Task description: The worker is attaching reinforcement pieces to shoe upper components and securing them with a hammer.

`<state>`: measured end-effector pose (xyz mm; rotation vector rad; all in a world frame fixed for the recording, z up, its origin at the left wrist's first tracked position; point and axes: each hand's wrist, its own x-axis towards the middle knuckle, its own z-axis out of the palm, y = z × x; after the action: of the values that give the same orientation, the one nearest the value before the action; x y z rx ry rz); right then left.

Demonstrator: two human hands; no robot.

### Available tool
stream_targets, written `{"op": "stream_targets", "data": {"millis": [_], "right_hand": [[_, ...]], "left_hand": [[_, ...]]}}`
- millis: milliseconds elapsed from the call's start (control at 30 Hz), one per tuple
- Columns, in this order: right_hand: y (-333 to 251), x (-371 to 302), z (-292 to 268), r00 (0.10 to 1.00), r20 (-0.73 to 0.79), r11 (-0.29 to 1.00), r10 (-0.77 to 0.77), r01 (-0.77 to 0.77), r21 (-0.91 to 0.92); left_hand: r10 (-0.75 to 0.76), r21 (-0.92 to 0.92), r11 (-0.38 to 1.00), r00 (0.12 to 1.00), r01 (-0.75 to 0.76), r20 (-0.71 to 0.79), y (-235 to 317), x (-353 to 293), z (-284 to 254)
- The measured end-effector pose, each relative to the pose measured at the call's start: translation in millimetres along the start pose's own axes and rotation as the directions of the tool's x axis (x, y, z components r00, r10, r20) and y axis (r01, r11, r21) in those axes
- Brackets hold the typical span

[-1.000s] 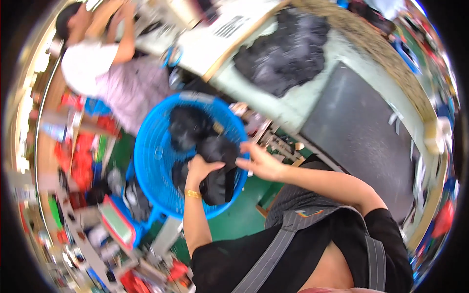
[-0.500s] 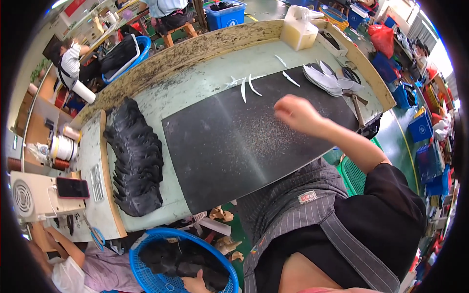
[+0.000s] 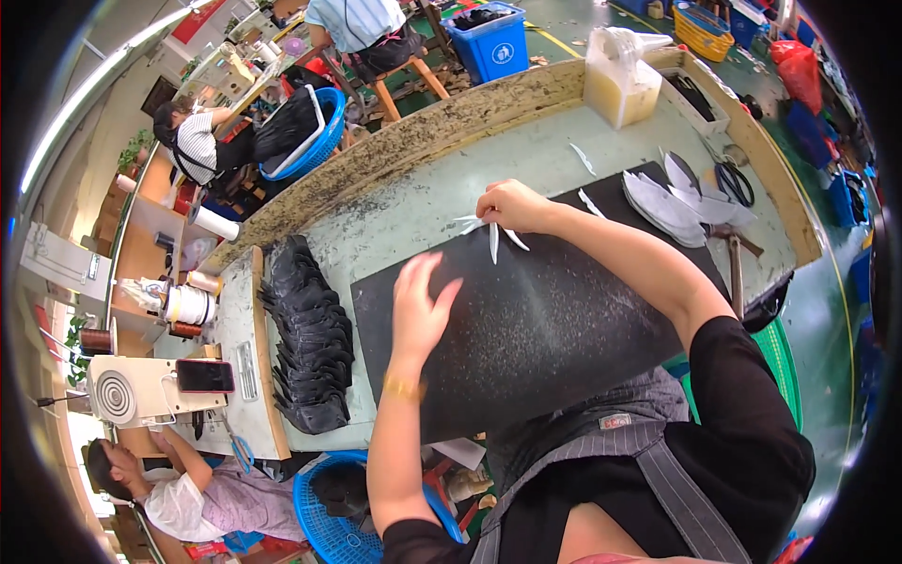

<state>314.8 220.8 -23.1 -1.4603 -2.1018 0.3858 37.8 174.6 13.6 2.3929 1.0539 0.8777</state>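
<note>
My left hand (image 3: 420,305) is held above the left part of the black board (image 3: 489,367), fingers apart and nothing in them. At the board's far edge, the fingers of my right hand (image 3: 515,205) are pinched together over several thin white crescent strips (image 3: 494,244). Whether a strip is between the fingertips is hidden. More such strips, like the white strip (image 3: 591,203), lie farther right. Pale crumbs are scattered over the board's middle. A long row of overlapping black pieces (image 3: 305,343) lies left of the board.
White curved pieces (image 3: 662,209), black-handled scissors (image 3: 735,184) and a hammer (image 3: 736,273) lie at the right. A jug of yellowish liquid (image 3: 622,89) stands near the wooden rim (image 3: 404,146). A blue basket (image 3: 329,526) is below left. Another person (image 3: 211,498) sits there.
My left hand has come up from the blue basket to above the board. My right hand has moved left and away from me, onto the white strips. The view has shifted.
</note>
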Motion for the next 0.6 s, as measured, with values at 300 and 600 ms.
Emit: {"op": "stream_targets", "data": {"millis": [300,600], "right_hand": [[63,3,-112,0.982,-0.007,0.92,0.191,-0.177,0.35],[141,-21,-161,0.923,0.116,0.751,0.366,-0.367,0.549]], "left_hand": [[-0.353,-0.185,0.885,0.876,0.427,0.329,-22,120,99],[-0.11,0.007,0.991,0.768,0.136,0.63,7,188,137]]}}
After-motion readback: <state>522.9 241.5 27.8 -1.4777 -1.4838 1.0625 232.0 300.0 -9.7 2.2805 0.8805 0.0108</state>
